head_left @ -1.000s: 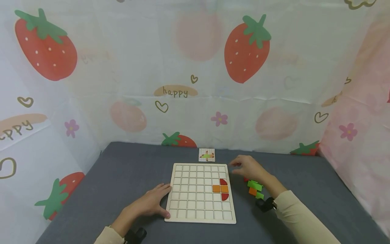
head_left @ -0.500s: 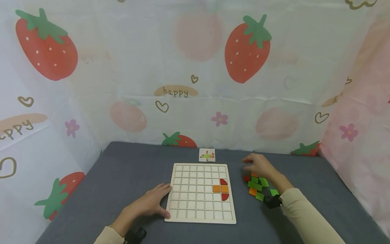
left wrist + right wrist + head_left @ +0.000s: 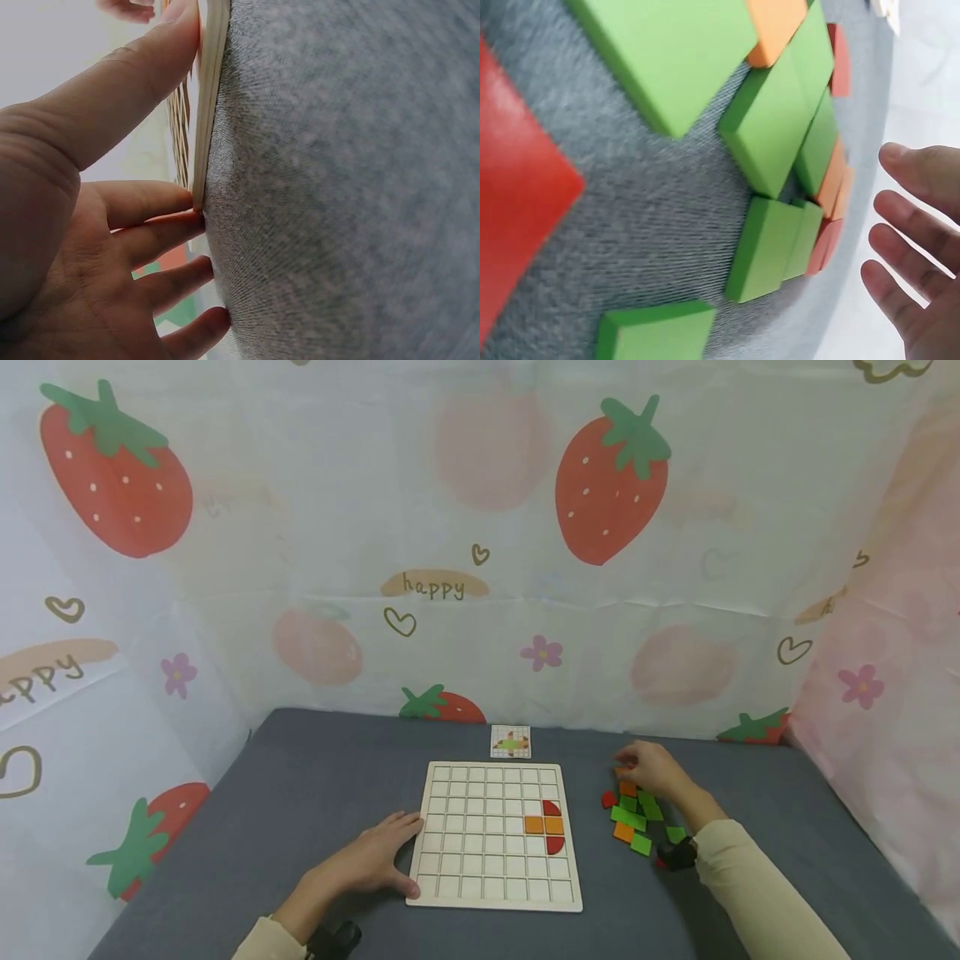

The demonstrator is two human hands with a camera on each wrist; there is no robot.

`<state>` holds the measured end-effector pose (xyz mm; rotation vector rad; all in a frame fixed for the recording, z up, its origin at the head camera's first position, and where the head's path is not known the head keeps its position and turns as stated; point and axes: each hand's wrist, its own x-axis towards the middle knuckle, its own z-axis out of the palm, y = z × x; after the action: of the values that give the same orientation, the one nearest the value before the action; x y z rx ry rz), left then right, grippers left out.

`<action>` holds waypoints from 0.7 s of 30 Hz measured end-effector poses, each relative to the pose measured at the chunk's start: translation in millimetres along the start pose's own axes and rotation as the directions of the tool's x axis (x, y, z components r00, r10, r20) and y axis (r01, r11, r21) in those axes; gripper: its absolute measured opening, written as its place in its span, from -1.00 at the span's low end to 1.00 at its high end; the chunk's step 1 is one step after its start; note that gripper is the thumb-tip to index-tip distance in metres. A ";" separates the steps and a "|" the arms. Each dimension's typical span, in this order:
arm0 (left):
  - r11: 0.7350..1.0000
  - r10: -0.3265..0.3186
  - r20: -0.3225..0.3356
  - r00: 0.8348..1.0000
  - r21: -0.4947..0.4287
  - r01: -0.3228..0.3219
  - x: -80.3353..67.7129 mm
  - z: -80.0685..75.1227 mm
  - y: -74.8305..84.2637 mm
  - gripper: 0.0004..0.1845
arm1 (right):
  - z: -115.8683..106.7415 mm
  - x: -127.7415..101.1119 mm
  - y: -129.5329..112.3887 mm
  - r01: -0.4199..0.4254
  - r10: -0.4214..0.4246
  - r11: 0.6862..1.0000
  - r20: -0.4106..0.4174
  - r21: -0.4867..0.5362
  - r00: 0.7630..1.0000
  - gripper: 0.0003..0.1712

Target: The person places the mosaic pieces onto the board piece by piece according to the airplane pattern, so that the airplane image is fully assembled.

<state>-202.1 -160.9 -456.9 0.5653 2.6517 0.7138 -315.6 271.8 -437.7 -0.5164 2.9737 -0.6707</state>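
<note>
A wooden grid board (image 3: 480, 827) lies flat on the grey cloth, with two orange squares (image 3: 543, 825) and two red half-rounds (image 3: 551, 808) set in its right columns. My left hand (image 3: 397, 852) rests on the cloth with straight fingers pressed against the board's left edge (image 3: 206, 97). My right hand (image 3: 637, 766) hovers over the far end of a loose pile of green, orange and red tiles (image 3: 633, 817) to the right of the board. In the right wrist view its fingers (image 3: 907, 255) are relaxed and hold nothing, just beside the green tiles (image 3: 769, 127).
A small pattern card (image 3: 510, 742) lies just beyond the board's far edge. Grey cloth (image 3: 315, 777) covers the table. Strawberry-print sheets (image 3: 480, 568) wall in the back and both sides.
My right hand has moved right and away from the board's top right corner to above the tile pile. My left hand and the board have stayed still.
</note>
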 end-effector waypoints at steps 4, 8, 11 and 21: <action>1.000 -0.003 0.001 1.000 0.001 0.003 -0.8 -0.6 1.2 0.04 | 2.4 0.2 4.6 -0.016 0.016 1.000 -0.003 -0.007 1.000 -0.62; 1.000 -0.008 -0.002 1.000 0.003 0.008 -1.0 -1.5 1.9 0.04 | 4.1 1.6 7.0 -0.027 0.027 1.000 -0.007 -0.007 1.000 -0.62; 1.000 -0.006 -0.006 1.000 0.000 0.006 -0.9 -1.6 1.7 0.05 | 5.7 2.7 9.0 -0.035 0.035 0.999 -0.010 -0.007 0.999 -0.63; 1.000 0.006 -0.006 1.000 0.000 -0.006 -0.3 0.1 -1.3 0.06 | 12.3 4.2 14.0 -0.072 0.072 0.997 -0.019 -0.009 0.997 -0.67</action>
<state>-202.1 -162.1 -457.6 0.5724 2.6570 0.7187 -322.5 277.3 -454.7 -0.4031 2.9982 -0.6592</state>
